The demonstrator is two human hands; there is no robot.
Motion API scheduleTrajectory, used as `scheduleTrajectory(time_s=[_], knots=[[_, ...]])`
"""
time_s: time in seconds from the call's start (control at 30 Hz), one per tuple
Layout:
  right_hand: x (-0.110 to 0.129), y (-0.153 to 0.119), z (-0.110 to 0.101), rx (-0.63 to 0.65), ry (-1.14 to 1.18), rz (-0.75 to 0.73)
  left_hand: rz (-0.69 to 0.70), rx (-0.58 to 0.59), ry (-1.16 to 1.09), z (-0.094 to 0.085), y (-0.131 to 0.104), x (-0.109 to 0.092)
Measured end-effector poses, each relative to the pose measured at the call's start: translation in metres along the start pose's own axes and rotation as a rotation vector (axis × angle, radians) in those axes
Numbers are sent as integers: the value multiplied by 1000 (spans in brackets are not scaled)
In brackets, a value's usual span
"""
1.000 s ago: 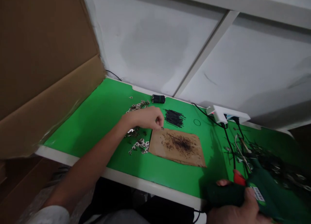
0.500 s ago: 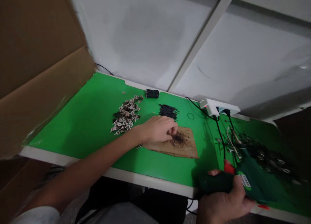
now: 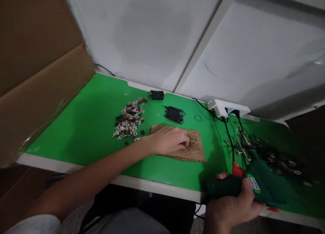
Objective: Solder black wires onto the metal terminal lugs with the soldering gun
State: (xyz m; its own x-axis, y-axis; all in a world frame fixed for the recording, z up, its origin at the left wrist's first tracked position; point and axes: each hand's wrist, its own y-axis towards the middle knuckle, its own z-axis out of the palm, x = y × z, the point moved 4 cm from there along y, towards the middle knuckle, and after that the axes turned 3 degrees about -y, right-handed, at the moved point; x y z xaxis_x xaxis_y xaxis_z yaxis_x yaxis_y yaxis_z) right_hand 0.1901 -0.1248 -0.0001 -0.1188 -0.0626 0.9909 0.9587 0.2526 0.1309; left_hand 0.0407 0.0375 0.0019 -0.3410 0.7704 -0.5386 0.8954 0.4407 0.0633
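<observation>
My left hand (image 3: 172, 140) rests on a scorched brown board (image 3: 199, 154), fingers curled down near its dark, speckled middle. Whatever those fingers may pinch is hidden. Low on the right, my right hand (image 3: 235, 207) grips a dark green soldering gun (image 3: 266, 188) with a red trigger. Its tip and a bent metal tube point away from me, above the green mat. Left of the board lies a heap of small metal terminals (image 3: 129, 120). Behind the board is a loose stack of short black wires (image 3: 174, 115).
A bound bundle of black wires (image 3: 156, 95) lies by the back edge. A white power strip (image 3: 230, 108) with plugged-in black cords stands at the back right. Tangled wires with metal ends (image 3: 274, 156) cover the right side. A cardboard box (image 3: 45, 75) walls the left.
My left hand has slid slightly right and nearer me on the board, showing more of its far left corner. The dark patch looks smaller. My right hand still grips the soldering gun.
</observation>
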Motion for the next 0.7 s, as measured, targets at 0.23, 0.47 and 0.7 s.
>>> scheduleTrajectory(time_s=[0.23, 0.47, 0.7], knots=[[-6, 3, -2, -13, 55, 5, -23, -110, 143, 3, 6, 1], [-7, 3, 0, -46, 111, -2, -58, -118, 266, 1, 4, -5], [3, -11, -19, 37, 67, 45, -65, -108, 272, 5, 5, -5]])
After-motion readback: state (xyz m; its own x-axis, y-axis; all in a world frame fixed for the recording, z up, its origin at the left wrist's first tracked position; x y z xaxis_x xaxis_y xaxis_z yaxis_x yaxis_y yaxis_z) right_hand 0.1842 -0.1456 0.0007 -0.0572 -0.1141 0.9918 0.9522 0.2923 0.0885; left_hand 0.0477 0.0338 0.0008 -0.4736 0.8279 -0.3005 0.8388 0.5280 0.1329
